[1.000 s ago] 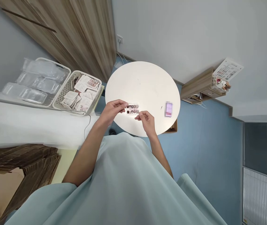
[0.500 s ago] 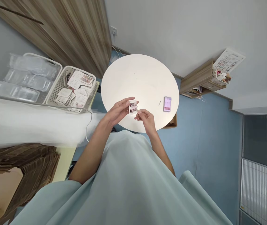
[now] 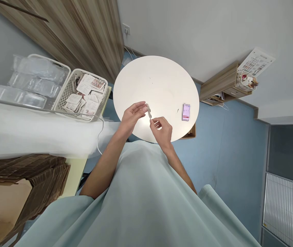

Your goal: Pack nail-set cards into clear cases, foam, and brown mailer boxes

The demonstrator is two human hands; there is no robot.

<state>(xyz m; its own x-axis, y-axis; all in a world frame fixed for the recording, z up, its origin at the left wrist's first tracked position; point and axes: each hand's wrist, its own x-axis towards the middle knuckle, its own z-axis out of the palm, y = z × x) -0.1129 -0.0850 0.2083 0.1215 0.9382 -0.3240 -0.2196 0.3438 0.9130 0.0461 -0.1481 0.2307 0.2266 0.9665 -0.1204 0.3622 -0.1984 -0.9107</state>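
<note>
Over the near part of the round white table [image 3: 159, 79], a small card of press-on nails [image 3: 149, 112] is held between both hands. It is turned almost edge-on, so its face with the dark patterned nails is mostly hidden. My left hand [image 3: 133, 116] pinches its upper end between thumb and fingers. At the lower end, the thumb and index finger of my right hand [image 3: 162, 132] close on the card, with the other fingers curled in.
A phone [image 3: 186, 112] with a blurred screen lies on the table's right side, beside a tiny dark bit. To the left stand a basket of printed cards [image 3: 69, 84] and another with clear plastic boxes [image 3: 33, 85]. Folded cardboard boxes [image 3: 46, 175] are at lower left.
The card has turned from facing me to nearly edge-on. My right hand has shifted slightly up and now grips its lower end. The whole view has moved a little.
</note>
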